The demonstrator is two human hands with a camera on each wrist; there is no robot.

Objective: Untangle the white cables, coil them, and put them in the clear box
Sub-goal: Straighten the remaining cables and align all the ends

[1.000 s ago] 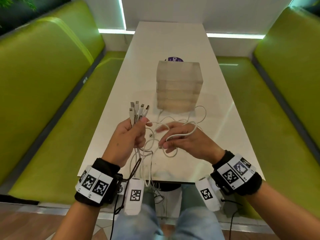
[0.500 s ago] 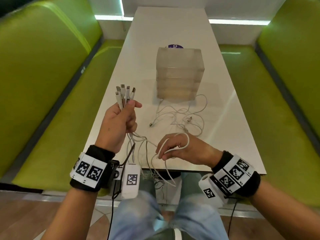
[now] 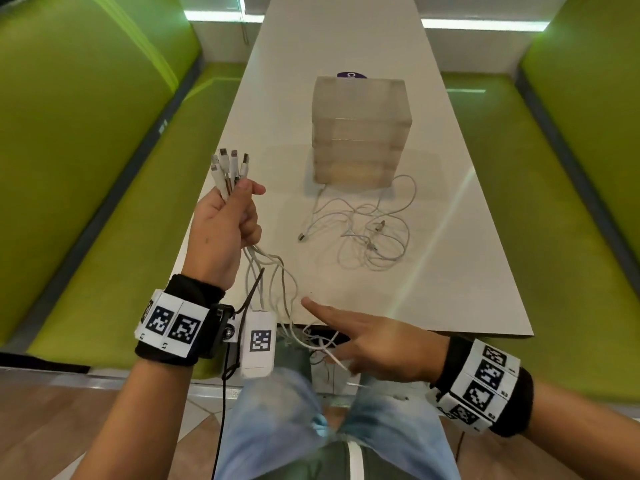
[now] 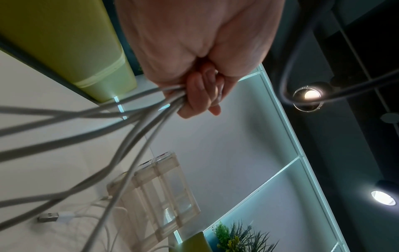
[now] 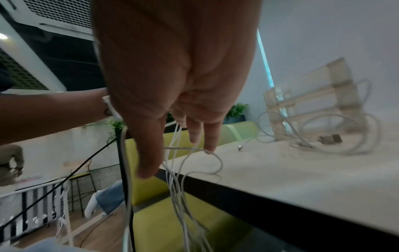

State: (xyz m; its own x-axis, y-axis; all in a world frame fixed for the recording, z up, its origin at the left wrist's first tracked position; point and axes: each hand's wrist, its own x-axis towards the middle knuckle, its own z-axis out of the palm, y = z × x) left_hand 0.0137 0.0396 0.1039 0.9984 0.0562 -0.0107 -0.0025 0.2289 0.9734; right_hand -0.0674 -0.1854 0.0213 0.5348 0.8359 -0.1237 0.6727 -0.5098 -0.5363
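Note:
My left hand (image 3: 242,199) grips a bundle of white cables (image 3: 230,174) above the table's left side, plugs pointing up. In the left wrist view the strands (image 4: 134,136) fan out below the curled fingers (image 4: 198,95). They trail over the table's near edge (image 3: 415,329) toward my lap. My right hand (image 3: 332,327) hovers at that edge with straight fingers (image 5: 179,145); one cable loop (image 5: 207,153) brushes a fingertip. A loose tangle of white cables (image 3: 367,230) lies in front of the clear box (image 3: 360,129), which stands mid-table, also seen from the wrists (image 4: 155,192) (image 5: 313,100).
Green benches (image 3: 86,168) (image 3: 571,202) run along both sides of the long white table (image 3: 467,271). A purple sticker (image 3: 351,75) shows behind the box. A black wire (image 3: 227,368) hangs from my left wrist camera. My knees are below the near edge.
My right hand let go of the cable loop it had hooked and straightened its fingers at the near edge. My left hand kept the bundle raised on the left.

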